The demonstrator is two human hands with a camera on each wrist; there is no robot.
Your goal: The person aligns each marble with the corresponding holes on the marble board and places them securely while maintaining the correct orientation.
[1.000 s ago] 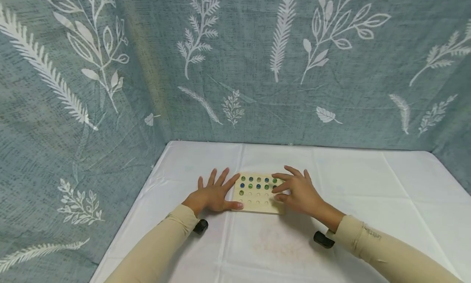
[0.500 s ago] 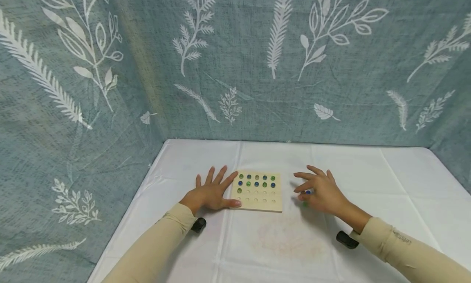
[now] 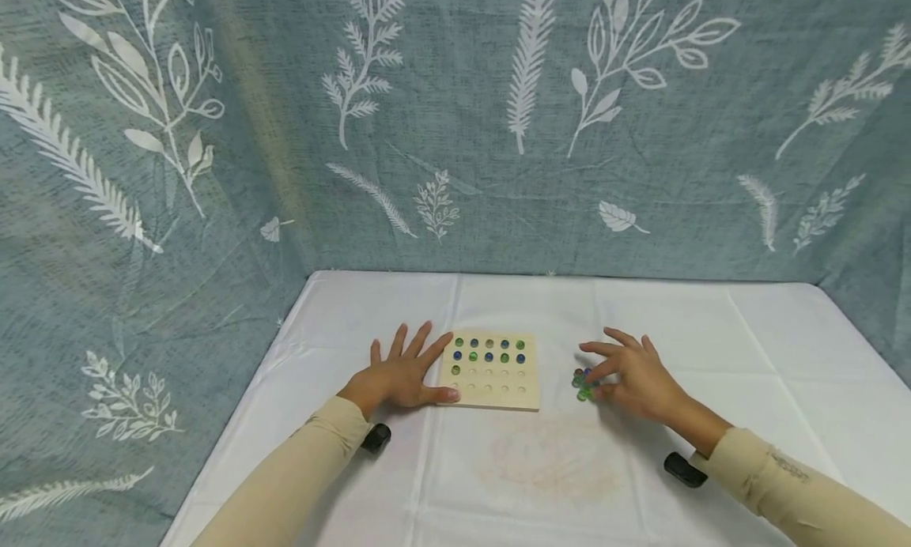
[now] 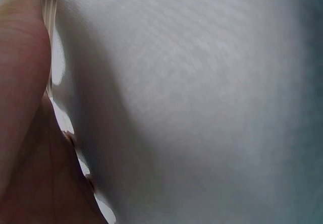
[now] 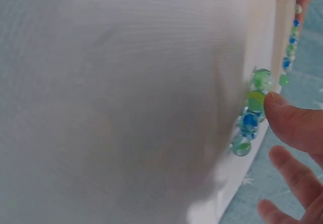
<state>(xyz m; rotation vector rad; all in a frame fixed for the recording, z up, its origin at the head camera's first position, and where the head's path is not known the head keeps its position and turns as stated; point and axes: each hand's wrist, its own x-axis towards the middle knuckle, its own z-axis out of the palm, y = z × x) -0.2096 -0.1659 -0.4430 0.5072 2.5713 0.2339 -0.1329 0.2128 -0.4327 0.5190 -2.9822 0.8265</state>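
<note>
A pale wooden board (image 3: 497, 398) with rows of round hollows lies flat on the table. Green, blue and clear marbles (image 3: 489, 357) fill its two far rows, and one sits at the left of the third row. My left hand (image 3: 398, 377) rests spread along the board's left side, its thumb on the near left corner. Right of the board is a small cluster of loose marbles (image 3: 584, 392). My right hand (image 3: 636, 381) reaches over that cluster; in the right wrist view the thumb (image 5: 292, 123) is at a green marble (image 5: 256, 101), apart from the fingers.
A white cloth (image 3: 541, 484) with a faint brownish stain covers the table. Blue-green curtains (image 3: 498, 199) with white leaf prints hang behind and at the sides. Black wrist cameras (image 3: 686, 469) sit under both forearms.
My right hand has moved right, off the board to the loose marbles, uncovering the board's right side. The left hand has stayed on the board. The head view has shifted slightly.
</note>
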